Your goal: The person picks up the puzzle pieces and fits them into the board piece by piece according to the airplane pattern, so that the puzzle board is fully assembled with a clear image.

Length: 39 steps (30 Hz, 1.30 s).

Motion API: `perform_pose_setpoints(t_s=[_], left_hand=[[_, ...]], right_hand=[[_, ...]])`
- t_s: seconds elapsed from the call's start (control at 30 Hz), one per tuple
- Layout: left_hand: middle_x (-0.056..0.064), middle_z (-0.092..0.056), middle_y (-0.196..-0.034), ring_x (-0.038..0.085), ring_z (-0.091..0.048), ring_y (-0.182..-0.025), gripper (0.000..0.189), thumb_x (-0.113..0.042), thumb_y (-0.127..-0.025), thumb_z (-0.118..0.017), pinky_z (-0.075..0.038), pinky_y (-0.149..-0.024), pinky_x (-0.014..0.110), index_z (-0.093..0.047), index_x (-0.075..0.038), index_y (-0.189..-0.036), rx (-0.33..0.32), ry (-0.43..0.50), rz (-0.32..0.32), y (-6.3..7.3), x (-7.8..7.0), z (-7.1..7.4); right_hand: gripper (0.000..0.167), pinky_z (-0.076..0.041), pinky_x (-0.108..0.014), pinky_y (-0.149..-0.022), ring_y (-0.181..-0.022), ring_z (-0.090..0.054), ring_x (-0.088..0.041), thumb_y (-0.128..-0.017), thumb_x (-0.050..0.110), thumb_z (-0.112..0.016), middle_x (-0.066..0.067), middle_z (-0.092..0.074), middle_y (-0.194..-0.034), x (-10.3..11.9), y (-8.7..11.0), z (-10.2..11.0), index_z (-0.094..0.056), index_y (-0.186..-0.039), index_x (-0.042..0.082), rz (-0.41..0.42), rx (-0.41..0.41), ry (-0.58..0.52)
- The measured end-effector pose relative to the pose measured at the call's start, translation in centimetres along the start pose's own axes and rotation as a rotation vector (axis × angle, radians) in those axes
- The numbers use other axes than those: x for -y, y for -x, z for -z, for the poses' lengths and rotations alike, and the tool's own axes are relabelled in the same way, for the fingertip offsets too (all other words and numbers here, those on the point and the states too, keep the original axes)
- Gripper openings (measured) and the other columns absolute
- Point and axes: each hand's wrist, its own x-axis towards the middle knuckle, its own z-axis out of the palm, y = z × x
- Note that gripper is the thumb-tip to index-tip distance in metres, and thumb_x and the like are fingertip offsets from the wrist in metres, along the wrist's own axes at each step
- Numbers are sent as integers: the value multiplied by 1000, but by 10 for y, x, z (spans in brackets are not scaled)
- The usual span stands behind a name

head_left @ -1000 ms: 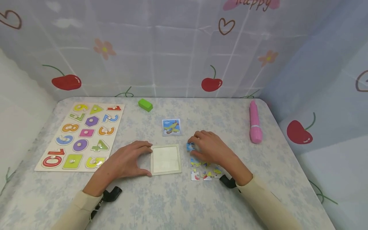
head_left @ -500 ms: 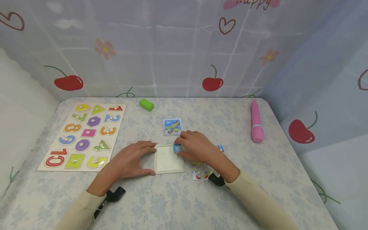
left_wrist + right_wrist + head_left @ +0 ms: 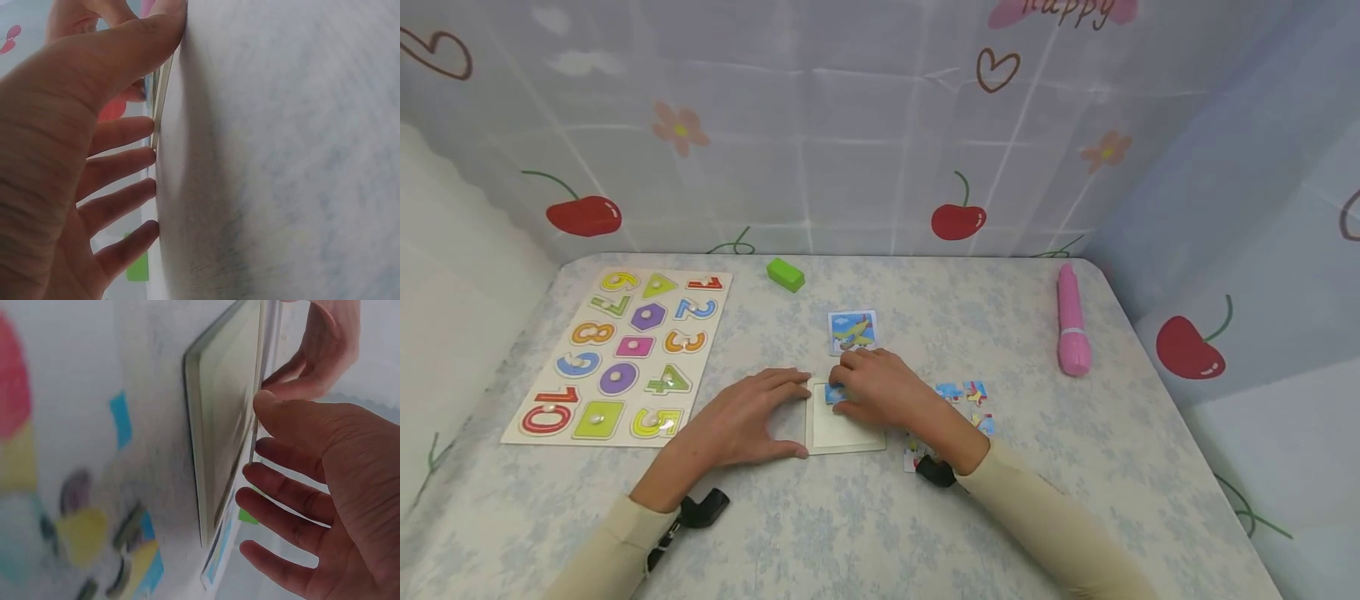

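Note:
My right hand (image 3: 880, 390) pinches a blue puzzle piece (image 3: 833, 394) between thumb and fingertips, over the upper left part of a shallow off-white puzzle tray (image 3: 846, 432). In the right wrist view the piece is seen thin and edge-on. My left hand (image 3: 741, 421) rests along the tray's left side, its fingertips at the upper corner and its thumb at the lower one. Fairly straight fingers (image 3: 122, 164) touch the tray's edge in the left wrist view. Several loose puzzle pieces (image 3: 976, 392) lie right of the tray, partly hidden under my right forearm.
Behind the tray lies a small airplane picture card (image 3: 853, 325). A board of numbers and shapes (image 3: 617, 354) is at the left, a green block (image 3: 786, 275) at the back, and a pink pen-shaped object (image 3: 1072, 321) at the right. A printed curtain (image 3: 865, 125) hangs behind the table.
My right hand has carried the blue puzzle piece leftward from the loose pieces to over the tray. The left hand has stayed at the tray's left edge. The view has shifted slightly.

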Motion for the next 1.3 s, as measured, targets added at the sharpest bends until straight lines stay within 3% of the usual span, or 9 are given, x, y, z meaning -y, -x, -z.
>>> perform_pose_setpoints(t_s=[0.4,0.83,0.93,1.17,1.3], left_hand=[[4,-62,-151,27,-59,-140,80,-65,-75,-92,-52,-112,49,-73,-15,-134,-17,-27,-1,-1,-2,1],[2,-63,-151,26,-58,-142,81,-65,-74,-94,-51,-113,49,-72,-15,-133,-21,-10,16,-2,-1,0],[3,-63,-152,27,-58,-142,81,-65,-74,-94,-52,-112,49,-72,-15,-133,-23,-12,15,-1,-1,0],[3,-62,-152,27,-58,-142,81,-64,-75,-93,-51,-113,50,-71,-14,-134,-19,-3,21,1,-1,-1],[4,-62,-152,27,-58,-142,81,-64,-75,-93,-52,-112,50,-71,-13,-134,-13,2,24,1,-2,-1]], right_hand=[[35,-57,-41,-98,-117,-68,-21,-101,47,-76,2,-68,-113,11,-9,-4,-74,-123,20,-2,-17,67],[26,-58,-38,-90,-107,-67,-17,-100,41,-79,2,-68,-112,9,-13,-6,-79,-118,22,-1,-47,-17],[26,-58,-38,-91,-108,-67,-18,-99,41,-79,2,-69,-113,8,-13,-6,-80,-119,23,0,-35,-33],[27,-53,-44,-111,-135,-62,-27,-100,38,-79,1,-69,-121,7,-10,-2,-80,-122,22,14,23,-49],[27,-51,-43,-112,-132,-64,-24,-101,37,-78,2,-70,-122,4,-4,1,-79,-124,21,12,29,-75]])
